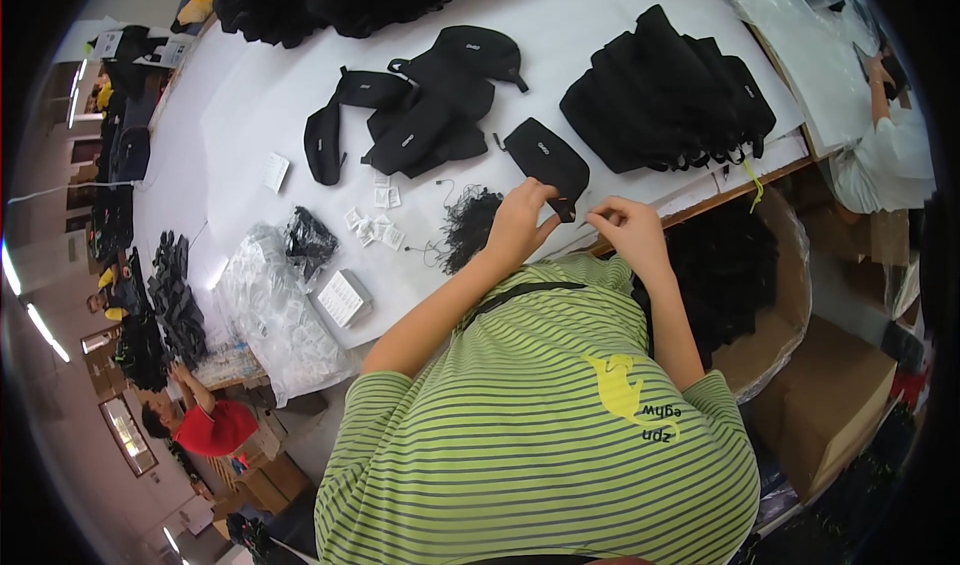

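A small black zip pouch (546,155) lies at the table's near edge with its lower end toward me. My left hand (520,220) is closed on that end, thumb and fingers pinching it. Just to the right, my right hand (630,227) is held in a pinch, apart from the pouch. Anything between its fingertips is too small to make out. Left of the pouch lies a tangled bunch of thin black strings (470,227). Beyond it, several more black pouches (430,115) are heaped together.
A big stack of black pouches (665,100) stands at the right. White tags (374,227), a clear plastic bag (275,300) and a card stack (343,298) lie left on the white table (240,115). An open carton (795,310) is by my right side. Other people work nearby.
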A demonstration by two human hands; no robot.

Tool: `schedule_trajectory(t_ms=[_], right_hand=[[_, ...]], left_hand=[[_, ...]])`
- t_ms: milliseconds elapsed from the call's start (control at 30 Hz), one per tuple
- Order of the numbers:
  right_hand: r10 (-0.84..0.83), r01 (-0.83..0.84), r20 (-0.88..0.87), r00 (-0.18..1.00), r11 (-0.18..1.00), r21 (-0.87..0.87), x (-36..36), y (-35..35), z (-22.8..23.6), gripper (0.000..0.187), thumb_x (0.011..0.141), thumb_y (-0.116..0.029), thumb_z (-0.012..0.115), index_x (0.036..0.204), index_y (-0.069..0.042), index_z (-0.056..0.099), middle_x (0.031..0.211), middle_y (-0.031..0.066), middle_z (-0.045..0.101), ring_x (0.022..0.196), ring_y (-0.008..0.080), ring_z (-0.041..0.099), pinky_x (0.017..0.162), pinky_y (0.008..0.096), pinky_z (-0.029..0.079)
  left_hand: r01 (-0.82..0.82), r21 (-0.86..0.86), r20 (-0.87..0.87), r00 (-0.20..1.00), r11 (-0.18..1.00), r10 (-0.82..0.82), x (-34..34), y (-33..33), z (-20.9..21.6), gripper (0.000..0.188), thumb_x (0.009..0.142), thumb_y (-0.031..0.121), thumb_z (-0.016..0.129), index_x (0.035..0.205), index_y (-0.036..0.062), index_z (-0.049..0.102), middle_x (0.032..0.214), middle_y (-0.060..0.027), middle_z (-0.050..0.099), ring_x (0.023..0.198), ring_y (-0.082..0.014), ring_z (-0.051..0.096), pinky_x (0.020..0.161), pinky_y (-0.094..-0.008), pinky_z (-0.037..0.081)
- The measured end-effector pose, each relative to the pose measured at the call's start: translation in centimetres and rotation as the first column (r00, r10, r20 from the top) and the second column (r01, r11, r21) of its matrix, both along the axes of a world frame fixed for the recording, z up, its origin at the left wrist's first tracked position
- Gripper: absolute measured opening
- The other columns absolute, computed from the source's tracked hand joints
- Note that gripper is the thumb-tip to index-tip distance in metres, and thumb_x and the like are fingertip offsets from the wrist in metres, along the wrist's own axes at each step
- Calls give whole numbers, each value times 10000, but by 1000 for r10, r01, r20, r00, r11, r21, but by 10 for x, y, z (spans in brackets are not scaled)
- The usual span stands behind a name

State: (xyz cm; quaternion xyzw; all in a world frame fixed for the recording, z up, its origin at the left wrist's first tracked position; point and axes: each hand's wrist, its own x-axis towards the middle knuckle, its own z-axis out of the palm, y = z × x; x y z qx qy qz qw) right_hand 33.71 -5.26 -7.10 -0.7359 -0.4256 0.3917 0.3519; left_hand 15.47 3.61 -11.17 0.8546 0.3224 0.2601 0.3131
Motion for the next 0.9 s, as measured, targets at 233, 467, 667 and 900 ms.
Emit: schedule_trajectory(t_ms=[233,467,667,900], right_hand=[[327,-328,71,942,945,-3,-30,27,0,171,755,-257,702,821,-99,706,564,49,534,512,191,500,500,320,374],[209,-170,-355,911,976,138,-38,23,-5,172,826,-156,674,948,-46,626,701,12,575,669,97,566,596,270,405],[106,75,-714,692,973,217,-28,18,16,129,855,-78,648,944,-66,556,873,21,635,823,101,588,775,236,410],[81,66,-739,669,984,167,-40,16,21,109,857,-128,673,907,-64,601,807,52,697,652,56,556,596,188,394]], left_hand=[[-268,-581,11,941,768,337,-24,-18,19,147,766,88,710,889,10,689,664,-15,566,557,-63,457,524,-216,364],[-308,-603,149,863,736,483,-38,-18,32,90,833,77,659,888,9,639,797,-18,578,610,-66,468,577,-207,393],[34,-787,438,734,616,519,-50,-23,68,91,911,87,585,960,17,554,788,-5,566,653,-53,473,600,-206,395],[-87,-774,275,847,627,456,-42,-34,91,92,862,80,658,904,4,630,666,74,482,611,5,389,562,-168,293]])
